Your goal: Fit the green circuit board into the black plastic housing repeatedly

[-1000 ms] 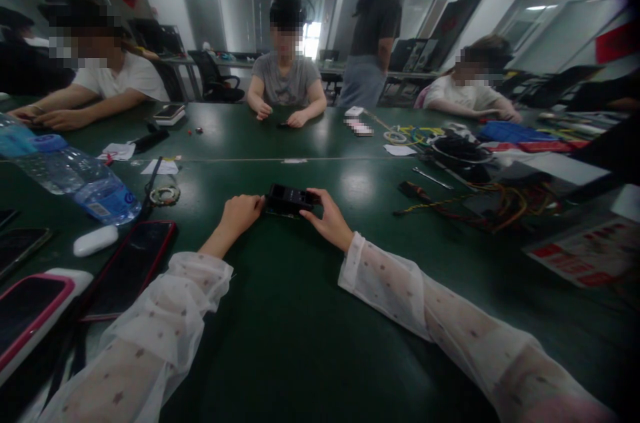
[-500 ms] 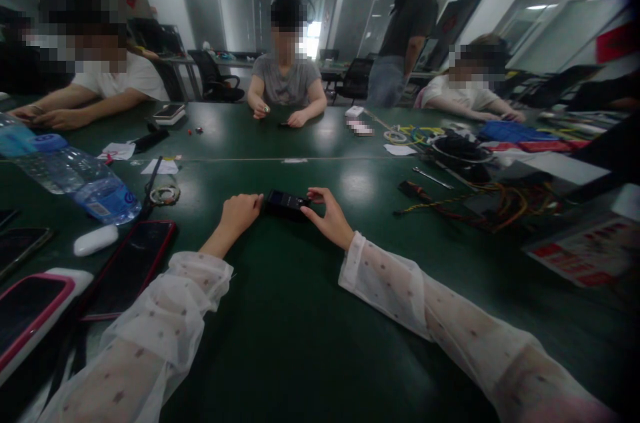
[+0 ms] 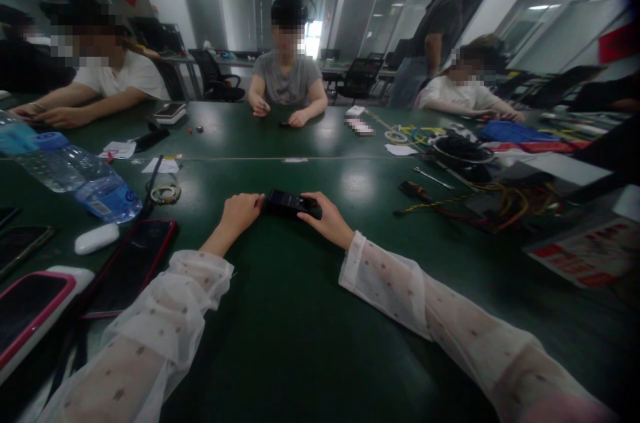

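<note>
A small black rectangular device (image 3: pixel 286 204) with a dark screen and faint light marks lies on the green table (image 3: pixel 285 316) in front of me. My right hand (image 3: pixel 324 215) closes on its right end, thumb along the near side and fingers over the far side. At the left end of the device is my left hand (image 3: pixel 242 212), its fingers curled together. The fingertips come right up to the device's edge; whether anything sits between them I cannot make out. Sheer white dotted sleeves cover both forearms.
Left of my arm are a red-edged phone (image 3: pixel 131 266), a white case (image 3: pixel 97 238), a pink-rimmed phone (image 3: pixel 30 313) and a water bottle (image 3: pixel 85 176). To the right lie tangled wires (image 3: pixel 493 206), a wrench (image 3: pixel 433 177) and a box (image 3: pixel 590 246). Several people are across the table.
My right hand's fingers have closed down over the device's right end, where they were raised and spread before. The left hand stays nearly still. A standing person behind has moved right.
</note>
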`<state>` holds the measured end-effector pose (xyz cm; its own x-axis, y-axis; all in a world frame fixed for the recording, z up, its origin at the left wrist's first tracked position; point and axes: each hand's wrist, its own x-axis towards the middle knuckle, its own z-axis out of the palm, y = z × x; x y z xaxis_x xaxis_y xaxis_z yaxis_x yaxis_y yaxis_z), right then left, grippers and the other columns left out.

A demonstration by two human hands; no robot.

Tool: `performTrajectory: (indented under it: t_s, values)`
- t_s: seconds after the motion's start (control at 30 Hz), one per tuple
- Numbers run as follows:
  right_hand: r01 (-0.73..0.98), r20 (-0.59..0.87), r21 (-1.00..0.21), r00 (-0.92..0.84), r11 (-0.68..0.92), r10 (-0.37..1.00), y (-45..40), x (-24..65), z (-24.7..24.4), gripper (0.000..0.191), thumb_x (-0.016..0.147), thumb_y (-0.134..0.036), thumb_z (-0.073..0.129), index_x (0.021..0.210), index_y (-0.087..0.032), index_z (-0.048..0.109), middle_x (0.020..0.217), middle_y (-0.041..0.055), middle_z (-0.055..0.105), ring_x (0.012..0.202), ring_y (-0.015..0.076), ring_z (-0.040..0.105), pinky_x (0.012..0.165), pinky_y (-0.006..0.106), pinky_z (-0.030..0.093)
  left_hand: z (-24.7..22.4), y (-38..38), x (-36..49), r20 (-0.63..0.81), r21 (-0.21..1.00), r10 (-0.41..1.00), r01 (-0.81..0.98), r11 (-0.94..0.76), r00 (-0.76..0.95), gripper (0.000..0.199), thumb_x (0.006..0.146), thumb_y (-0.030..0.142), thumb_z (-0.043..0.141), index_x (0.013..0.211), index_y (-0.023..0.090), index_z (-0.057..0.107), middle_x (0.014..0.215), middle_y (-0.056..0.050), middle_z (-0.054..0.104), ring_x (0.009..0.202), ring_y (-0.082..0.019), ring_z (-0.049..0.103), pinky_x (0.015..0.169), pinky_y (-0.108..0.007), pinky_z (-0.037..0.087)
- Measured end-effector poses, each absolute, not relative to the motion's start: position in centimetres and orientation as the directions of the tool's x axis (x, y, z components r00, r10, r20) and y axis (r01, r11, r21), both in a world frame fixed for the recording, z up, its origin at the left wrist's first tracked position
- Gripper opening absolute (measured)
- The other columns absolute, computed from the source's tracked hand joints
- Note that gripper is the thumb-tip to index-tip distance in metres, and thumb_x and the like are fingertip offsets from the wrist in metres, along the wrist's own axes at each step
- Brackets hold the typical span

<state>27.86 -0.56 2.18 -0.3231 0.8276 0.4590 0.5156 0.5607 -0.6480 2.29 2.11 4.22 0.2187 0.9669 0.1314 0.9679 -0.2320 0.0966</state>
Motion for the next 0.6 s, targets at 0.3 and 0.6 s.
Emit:
performTrajectory:
  t_s: [0.3,0.6]
  values:
    - [0.527,0.444,-0.652,-0.317,0.545,0.838,-0.65,27.74,2.49,0.047,0.082,-0.036,0.074,0.123,-0.022,0.057,0.116,0.0092,0.065,0.108,0.025,0.064,0.095,0.048,0.054,4.05,2.17,2.3,0.142,0.051,0.966,0.974,-0.223,0.214,0.057,0.101,0.048,0.023,0.094,0.018,0.071,0.091,-0.012,0.073,0.08,-0.024,0.069,0.069,-0.033,0.049]
    - [0.518,0.456,-0.665,-0.289,0.538,0.842,-0.57,27.8,2.26,0.047,0.081,-0.037,0.075,0.121,-0.023,0.057,0.116,0.0089,0.065,0.107,0.0254,0.065,0.095,0.048,0.054,3.98,2.24,2.25,0.149,0.056,0.963,0.97,-0.237,0.226,0.057,0.101,0.048,0.023,0.091,0.018,0.071,0.09,-0.011,0.073,0.077,-0.024,0.069,0.067,-0.032,0.049]
